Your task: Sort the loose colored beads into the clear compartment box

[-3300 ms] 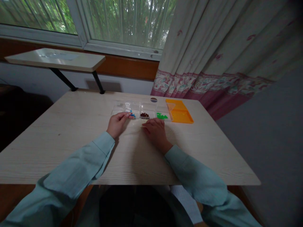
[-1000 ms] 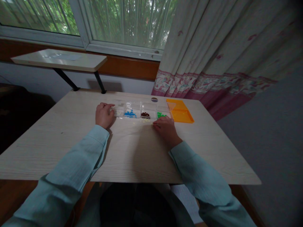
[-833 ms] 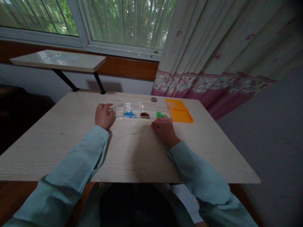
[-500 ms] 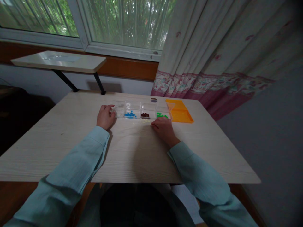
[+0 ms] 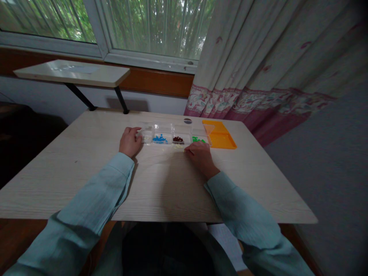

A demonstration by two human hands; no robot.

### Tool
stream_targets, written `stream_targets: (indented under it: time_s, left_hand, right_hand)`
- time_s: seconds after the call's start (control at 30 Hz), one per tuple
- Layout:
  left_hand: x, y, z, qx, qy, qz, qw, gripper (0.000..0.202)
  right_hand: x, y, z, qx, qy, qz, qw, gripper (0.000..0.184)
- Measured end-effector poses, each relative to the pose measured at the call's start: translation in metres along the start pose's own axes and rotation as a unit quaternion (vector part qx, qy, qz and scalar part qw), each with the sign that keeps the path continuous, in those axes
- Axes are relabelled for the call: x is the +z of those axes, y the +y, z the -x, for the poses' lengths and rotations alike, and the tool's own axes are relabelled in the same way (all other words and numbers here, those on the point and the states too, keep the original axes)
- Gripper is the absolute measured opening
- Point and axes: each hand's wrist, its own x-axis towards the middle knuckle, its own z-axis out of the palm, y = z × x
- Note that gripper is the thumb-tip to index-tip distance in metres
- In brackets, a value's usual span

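A clear plastic box with several compartments lies on the wooden table. Its cells hold blue beads, dark brown beads and green beads. My left hand is curled against the box's left end, fingertips on its left cell. My right hand rests on the table just in front of the green cell, fingers bent and pinched low. A few pale beads lie loose on the table between my hands.
An orange lid or tray lies to the right of the box. A small dark round object sits behind the box. A narrow side table stands under the window; a flowered curtain hangs at right.
My left hand moved from the blue cell to the box's left end. My right hand shifted right, from the brown cell toward the green one.
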Motion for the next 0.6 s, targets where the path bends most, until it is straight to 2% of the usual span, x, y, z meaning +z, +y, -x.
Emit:
stream_targets:
  time_s: [0.3,0.6]
  left_hand:
    - [0.003,0.001,0.001,0.012,-0.017,0.027,0.999,0.038]
    - [0.004,0.000,0.001,0.012,-0.020,0.045,0.999,0.037]
  right_hand:
    - [-0.011,-0.002,0.003,0.023,-0.032,0.037,0.999,0.024]
    - [-0.006,-0.005,0.002,0.010,-0.031,0.024,0.999,0.022]
